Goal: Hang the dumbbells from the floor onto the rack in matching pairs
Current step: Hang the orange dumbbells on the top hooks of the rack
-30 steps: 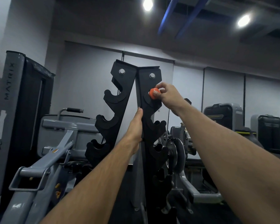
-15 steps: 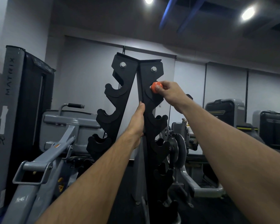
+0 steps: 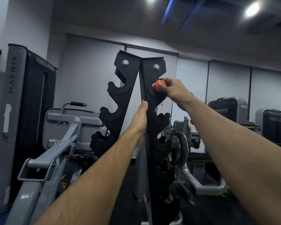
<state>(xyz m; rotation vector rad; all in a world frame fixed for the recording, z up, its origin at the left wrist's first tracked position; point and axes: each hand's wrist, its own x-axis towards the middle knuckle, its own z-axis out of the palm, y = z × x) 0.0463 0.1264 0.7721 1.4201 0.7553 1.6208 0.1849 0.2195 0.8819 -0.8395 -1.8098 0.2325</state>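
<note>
The orange dumbbell (image 3: 159,85) sits at the top right cradle of the black rack (image 3: 150,101), small, light I judge, its coating grippy. My right hand (image 3: 172,90) has its fingers (image 3: 161,85) clenched around it; my left hand (image 3: 139,122) grips the rack's edge.

The word "MATRIX" runs vertically in dark capital letters down the grey side panel of a tall gym machine (image 3: 13,95) at nine o'clock. Small stickers on nearby equipment are too blurred to read.
</note>
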